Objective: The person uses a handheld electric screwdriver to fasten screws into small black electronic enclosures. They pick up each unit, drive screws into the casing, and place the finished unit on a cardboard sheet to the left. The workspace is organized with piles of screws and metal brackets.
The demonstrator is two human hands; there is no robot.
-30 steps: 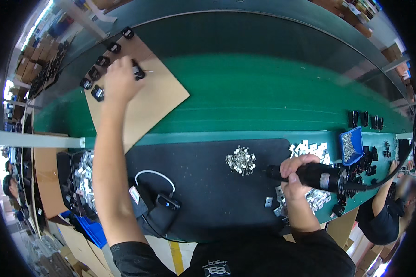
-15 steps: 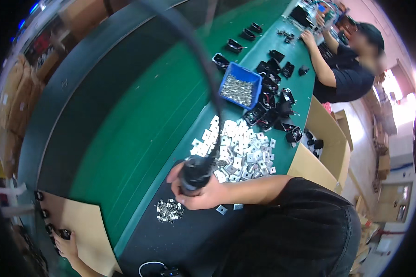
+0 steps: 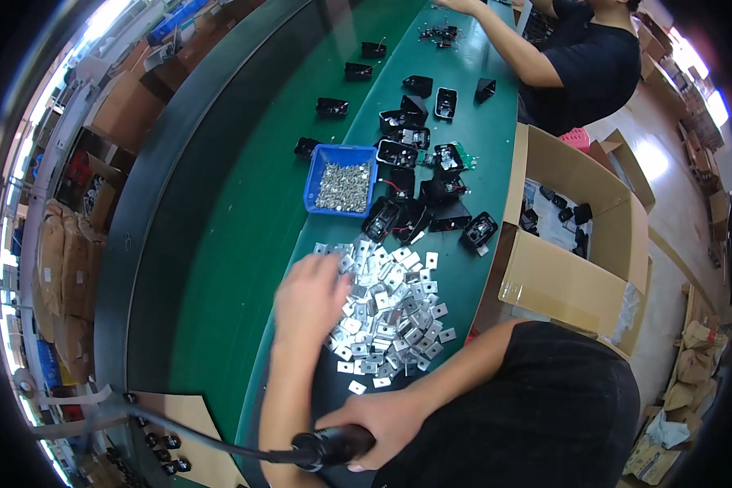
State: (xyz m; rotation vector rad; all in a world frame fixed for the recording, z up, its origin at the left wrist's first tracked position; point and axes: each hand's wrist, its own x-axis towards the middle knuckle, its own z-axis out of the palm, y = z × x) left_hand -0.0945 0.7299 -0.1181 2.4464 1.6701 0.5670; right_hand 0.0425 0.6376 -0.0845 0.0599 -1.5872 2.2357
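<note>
My right hand (image 3: 389,424) is wrapped round a black electric screwdriver (image 3: 333,446), held low near my body with its cable trailing left. Its tip is not visible. My left hand (image 3: 307,297) reaches over the left edge of a heap of small silver metal plates (image 3: 390,313), each with a hole. Motion smears its fingers, so whether they grip a plate cannot be made out. Beyond the heap stands a blue bin (image 3: 311,199) filled with small silver metal parts. Black plastic housings (image 3: 443,191), some with wires and circuit boards, lie to its right.
More black housings (image 3: 332,106) lie along the green belt (image 3: 228,220) at left. A cardboard sheet (image 3: 199,419) with several small black parts is at lower left. An open carton (image 3: 569,281) stands right of the bench. A co-worker (image 3: 577,65) works at the far right.
My left hand has left the cardboard at lower left and come over the plates. My right hand has drawn back toward my body, the screwdriver tipping from upright to lying sideways. The view has shifted.
</note>
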